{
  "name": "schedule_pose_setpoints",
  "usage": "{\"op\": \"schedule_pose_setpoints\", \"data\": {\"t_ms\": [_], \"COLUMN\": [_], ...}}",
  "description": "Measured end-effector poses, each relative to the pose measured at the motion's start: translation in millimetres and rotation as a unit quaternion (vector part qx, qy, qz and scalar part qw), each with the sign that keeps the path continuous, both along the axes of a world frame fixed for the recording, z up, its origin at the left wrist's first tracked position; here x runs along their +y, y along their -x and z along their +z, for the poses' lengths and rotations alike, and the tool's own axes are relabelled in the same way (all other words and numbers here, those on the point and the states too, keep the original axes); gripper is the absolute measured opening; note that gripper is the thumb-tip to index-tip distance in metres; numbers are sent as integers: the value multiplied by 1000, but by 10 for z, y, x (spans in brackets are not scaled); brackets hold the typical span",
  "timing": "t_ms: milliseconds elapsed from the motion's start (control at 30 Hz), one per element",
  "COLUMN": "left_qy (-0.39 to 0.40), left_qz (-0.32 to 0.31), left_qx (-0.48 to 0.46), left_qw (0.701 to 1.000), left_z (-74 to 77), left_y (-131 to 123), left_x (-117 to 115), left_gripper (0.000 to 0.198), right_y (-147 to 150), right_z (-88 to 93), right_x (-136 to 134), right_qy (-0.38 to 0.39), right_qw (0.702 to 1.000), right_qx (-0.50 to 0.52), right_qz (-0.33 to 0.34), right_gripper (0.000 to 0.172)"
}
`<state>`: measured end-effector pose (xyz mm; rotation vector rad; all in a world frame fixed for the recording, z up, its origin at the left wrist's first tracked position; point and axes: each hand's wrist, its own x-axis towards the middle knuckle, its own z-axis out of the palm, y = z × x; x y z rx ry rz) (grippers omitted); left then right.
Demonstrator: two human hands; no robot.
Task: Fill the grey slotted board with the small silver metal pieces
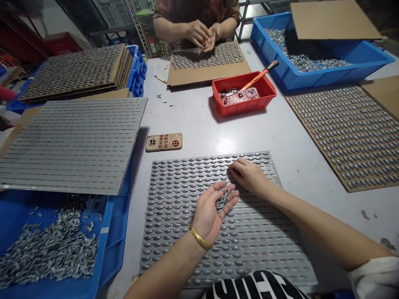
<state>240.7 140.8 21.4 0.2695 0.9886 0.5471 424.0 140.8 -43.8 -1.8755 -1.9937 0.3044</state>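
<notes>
The person's left hand (207, 214) lies palm up, its fingers (231, 195) half curled into a loose cup around a small heap of grey metal slugs (222, 201); a gold bangle (199, 237) circles that wrist; the right hand (249, 176) rests on a grey dimpled metal sheet (174, 257), its fingers (238, 166) lying close together near the sheet's far edge, though whether they pinch anything cannot be told; the sheet lies beneath both hands on a pale counter (193, 120); left of the fingers, a blue plastic crate (116, 232) holds a loose pile of similar slugs (52, 249); beyond the fingers lie a phone in a beige patterned case (163, 142) and a red plastic tub (264, 85) holding an orange-handled tool (258, 77); farther off, a co-worker's hands (202, 35) meet above a brown cardboard sheet (208, 74) set with rows of slugs.
</notes>
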Motion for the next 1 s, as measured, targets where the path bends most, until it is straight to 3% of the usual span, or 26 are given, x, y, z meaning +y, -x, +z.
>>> {"op": "schedule_pose_setpoints", "data": {"t_ms": [100,200,333,433,800,1000], "left_qy": [0,2,21,36,49,16], "left_qz": [4,17,67,92,76,16], "left_qx": [-6,-14,-10,12,-22,-17], "left_qw": [1000,1000,997,995,996,1000], "left_z": [18,-6,-72,-87,-89,-99], "left_y": [-16,-31,-75,-153,-345,-282], "left_x": [-3,1,11,-3,-109,-135], "left_gripper": [21,21,21,20,24,23], "right_y": [-4,1,65,140,118,-142], "right_z": [19,107,282,337,231,115], "right_x": [6,-45,-245,-413,-632,-442], "right_qy": [8,-10,-43,-68,-126,-82], "right_qw": [1000,999,984,982,966,975], "right_qx": [-9,51,170,175,220,203], "right_qz": [-3,0,17,25,50,-27], "right_gripper": [17,17,18,20,26,20]}}
